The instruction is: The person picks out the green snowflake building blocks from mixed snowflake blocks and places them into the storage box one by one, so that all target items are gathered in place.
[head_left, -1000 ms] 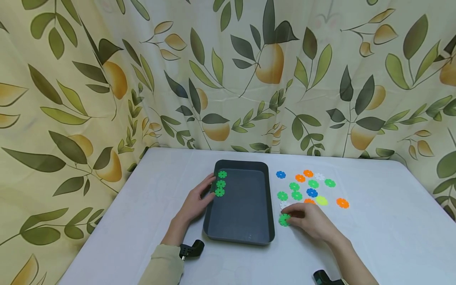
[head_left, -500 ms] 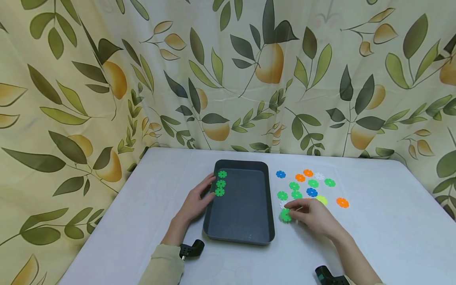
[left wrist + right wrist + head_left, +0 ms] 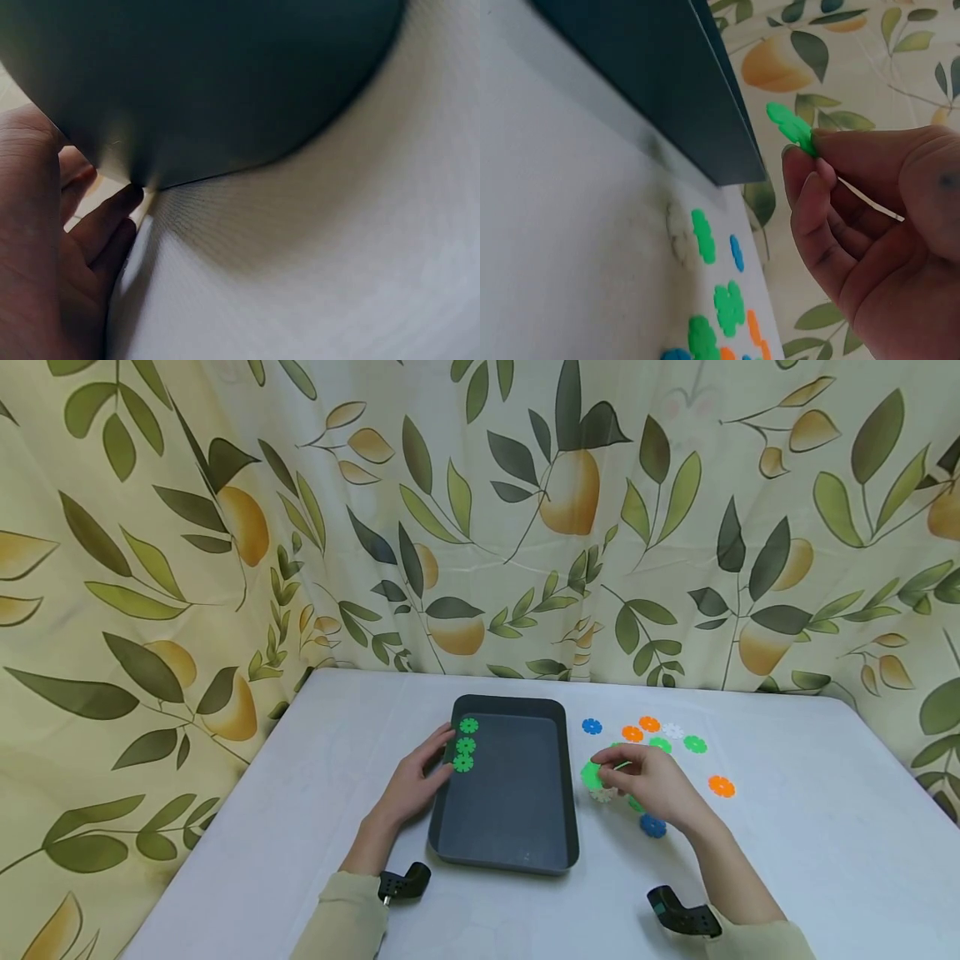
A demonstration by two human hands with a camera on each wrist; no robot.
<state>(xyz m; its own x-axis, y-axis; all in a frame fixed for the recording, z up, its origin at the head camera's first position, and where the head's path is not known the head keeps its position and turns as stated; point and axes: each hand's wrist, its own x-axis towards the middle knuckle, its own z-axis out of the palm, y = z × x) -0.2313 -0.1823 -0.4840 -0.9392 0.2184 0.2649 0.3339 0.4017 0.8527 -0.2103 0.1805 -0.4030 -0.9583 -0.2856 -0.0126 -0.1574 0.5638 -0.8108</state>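
Note:
A dark grey tray point(image 3: 517, 852) sits mid-table with three green snowflake discs point(image 3: 465, 745) lined along its left inner side. My left hand point(image 3: 420, 777) rests against the tray's left wall point(image 3: 225, 90), fingers relaxed. My right hand point(image 3: 637, 781) is lifted just right of the tray and pinches a green disc point(image 3: 592, 773) between thumb and fingers; the right wrist view shows that green disc point(image 3: 791, 127) held on edge near the tray's corner point(image 3: 727, 150). Loose discs lie beyond: blue point(image 3: 592, 726), orange point(image 3: 722, 786), green point(image 3: 694, 744), white point(image 3: 602, 794).
A blue disc point(image 3: 652, 826) lies on the white tablecloth point(image 3: 825, 827) under my right wrist. A leaf-and-pear curtain point(image 3: 480, 518) hangs behind the table's far edge. Black wrist mounts point(image 3: 682, 917) show at the bottom.
My right hand has lifted the green disc off the table and carried it up and slightly left, uncovering a blue disc. The left hand has stayed at the tray.

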